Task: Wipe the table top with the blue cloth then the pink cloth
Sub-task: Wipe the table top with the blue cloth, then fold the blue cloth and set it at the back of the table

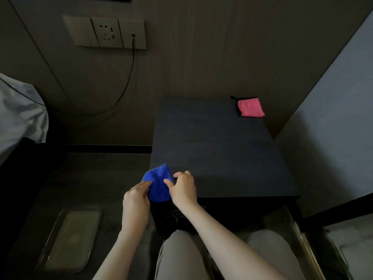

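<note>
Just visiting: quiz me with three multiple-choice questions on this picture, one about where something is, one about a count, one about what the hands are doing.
1. Where does the pink cloth lie?
A. far right corner of the table
B. on the floor
C. in a hand

2. How many cloths show?
A. one
B. two
C. four

3. What are the hands doing?
A. both rest flat on the table
B. both hold the blue cloth
C. both hang idle

Answers: 1 A, it sits by the wall, untouched. 2 B, one pink, one blue. 3 B, the left hand and right hand pinch it at the table's near left corner.
</note>
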